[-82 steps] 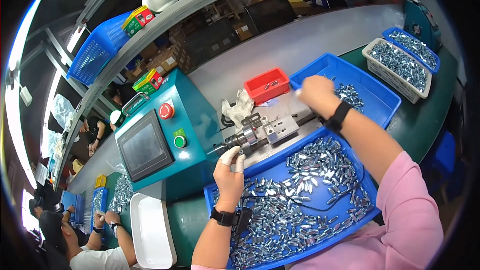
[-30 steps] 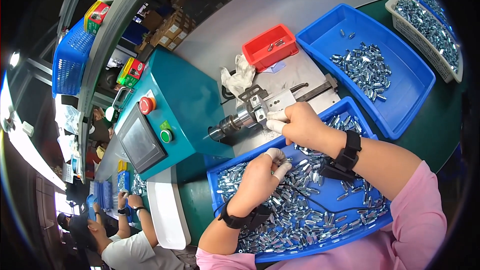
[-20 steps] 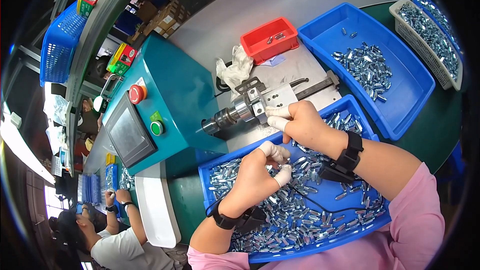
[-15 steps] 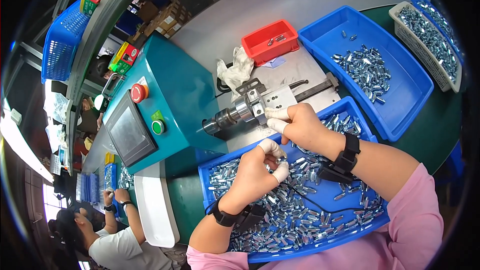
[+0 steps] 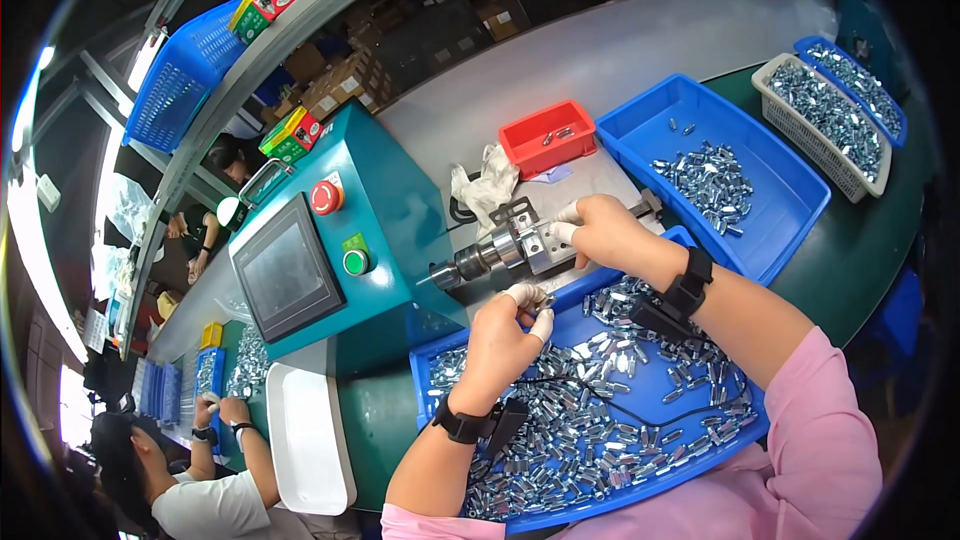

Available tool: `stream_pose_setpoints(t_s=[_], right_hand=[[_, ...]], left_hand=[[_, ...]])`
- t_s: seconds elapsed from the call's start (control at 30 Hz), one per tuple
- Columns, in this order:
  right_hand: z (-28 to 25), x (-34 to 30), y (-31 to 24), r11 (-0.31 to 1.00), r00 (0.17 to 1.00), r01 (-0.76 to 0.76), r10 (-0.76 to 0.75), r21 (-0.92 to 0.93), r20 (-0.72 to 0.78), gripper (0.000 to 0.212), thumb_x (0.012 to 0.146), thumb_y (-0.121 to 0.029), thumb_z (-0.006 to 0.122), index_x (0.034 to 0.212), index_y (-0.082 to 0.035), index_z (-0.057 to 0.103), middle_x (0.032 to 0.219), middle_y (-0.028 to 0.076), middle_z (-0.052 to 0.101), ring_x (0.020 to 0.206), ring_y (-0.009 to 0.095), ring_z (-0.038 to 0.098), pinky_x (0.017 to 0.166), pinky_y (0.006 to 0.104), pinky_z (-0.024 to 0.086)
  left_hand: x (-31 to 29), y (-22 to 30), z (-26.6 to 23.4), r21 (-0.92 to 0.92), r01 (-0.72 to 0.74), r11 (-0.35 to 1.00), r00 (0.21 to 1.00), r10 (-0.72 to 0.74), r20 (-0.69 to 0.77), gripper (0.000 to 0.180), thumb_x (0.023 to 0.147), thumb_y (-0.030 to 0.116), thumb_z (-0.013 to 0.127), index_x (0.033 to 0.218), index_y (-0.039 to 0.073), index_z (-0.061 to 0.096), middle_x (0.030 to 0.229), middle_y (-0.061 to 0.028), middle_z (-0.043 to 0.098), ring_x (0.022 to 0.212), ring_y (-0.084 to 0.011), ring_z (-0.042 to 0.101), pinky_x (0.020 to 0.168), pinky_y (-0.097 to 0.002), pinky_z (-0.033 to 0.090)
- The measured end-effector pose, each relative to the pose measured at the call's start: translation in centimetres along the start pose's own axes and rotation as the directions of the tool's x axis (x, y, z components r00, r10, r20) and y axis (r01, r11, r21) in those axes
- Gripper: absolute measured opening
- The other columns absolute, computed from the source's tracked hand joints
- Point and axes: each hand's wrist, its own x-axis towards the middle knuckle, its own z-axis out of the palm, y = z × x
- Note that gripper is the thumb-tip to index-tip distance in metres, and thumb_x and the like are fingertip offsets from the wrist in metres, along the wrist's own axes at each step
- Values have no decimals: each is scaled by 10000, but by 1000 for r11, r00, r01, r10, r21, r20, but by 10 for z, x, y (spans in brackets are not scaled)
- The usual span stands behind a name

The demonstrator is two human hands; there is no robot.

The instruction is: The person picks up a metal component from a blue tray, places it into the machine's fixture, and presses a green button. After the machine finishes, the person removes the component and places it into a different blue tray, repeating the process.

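My left hand [image 5: 500, 340], with white finger covers on thumb and fingertips, is pinched around a small shiny metal fitting [image 5: 546, 301] above the near blue tray [image 5: 427, 380]. That tray holds many loose metal fittings [image 5: 590, 440]. My right hand [image 5: 622, 238], also in white finger covers, has its thumb and fingers together at the steel clamping fixture [image 5: 536, 244]. Whatever those fingertips hold, if anything, is hidden. Left of the fixture, a round steel spindle [image 5: 470, 264] sticks out of the teal machine [image 5: 385, 210].
Beyond the fixture are a red bin [image 5: 530, 145] with a few fittings and a crumpled white glove [image 5: 487, 183]. A larger blue tray [image 5: 790, 230] stands right. A white tray [image 5: 290, 440] lies left, near a co-worker [image 5: 215, 500]. A black cable [image 5: 640, 423] crosses the near tray.
The whole view has shifted with my head. My right fingertips have moved from the fixture's near front onto its upper side. My left hand keeps its pinch on the fitting, turned slightly.
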Motion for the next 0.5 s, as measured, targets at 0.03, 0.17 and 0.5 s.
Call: stream_pose_setpoints(t_s=[0.03,0.17,0.5], right_hand=[[0,3,-7,994,998,-37,41,-101,42,310,863,-266,596,927,24,687,698,124,654,559,199,643,528,321,500],[11,2,-33,700,979,39,-170,-713,-113,279,781,-300,629,820,-31,696,815,147,683,739,280,677,653,398,525],[-37,21,-22,644,935,-208,-92,-736,-344,215,709,-232,615,831,-88,716,865,152,687,830,303,675,691,394,536]], left_hand=[[0,0,-2,34,-1,999,1000,0,15,149,748,73,682,872,0,646,725,-76,633,628,-138,575,606,-265,474],[3,-4,-2,64,-7,998,1000,6,19,148,745,67,682,870,-5,649,727,-71,642,632,-123,583,612,-257,479],[-3,-6,3,100,-45,994,999,46,-5,160,744,79,683,877,-6,657,718,-77,644,633,-142,594,629,-268,486]])
